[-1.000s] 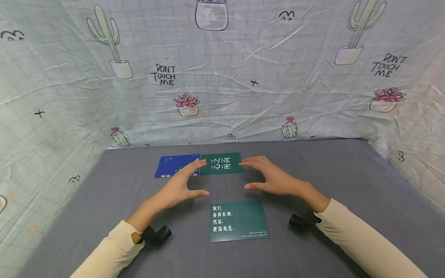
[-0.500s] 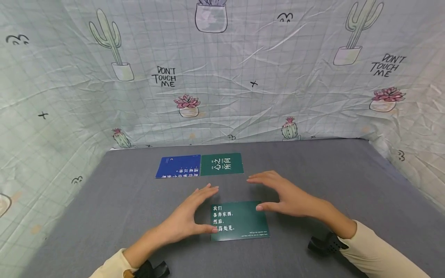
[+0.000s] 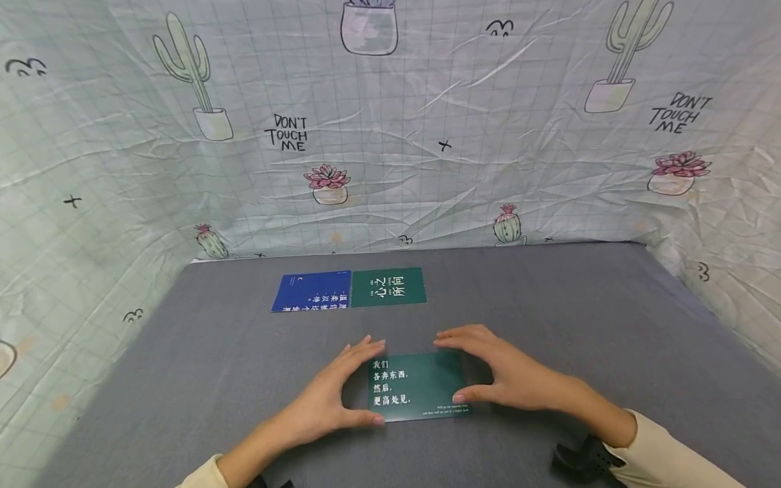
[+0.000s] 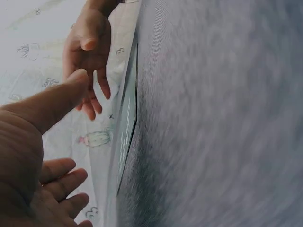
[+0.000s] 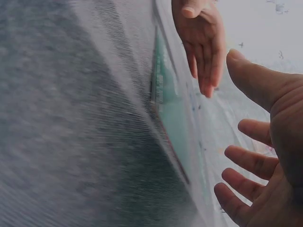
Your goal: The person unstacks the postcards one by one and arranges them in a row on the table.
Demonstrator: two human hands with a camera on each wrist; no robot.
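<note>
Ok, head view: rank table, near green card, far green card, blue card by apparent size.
Largest: table
Then: near green card
Too alike to rank: blue card and far green card

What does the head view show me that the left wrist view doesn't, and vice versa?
Only head: the blue card and the far green card beside it.
Only left wrist: the palm of the right hand, with the near green card seen nearly edge-on.
Both: the left hand, the right hand, the near green card, the gray surface and patterned backdrop.

Wrinkled, pale gridded fabric (image 3: pixel 403 115) printed with potted cacti (image 3: pixel 192 68) encloses the grey table (image 3: pixel 537 298) behind and on both sides.
</note>
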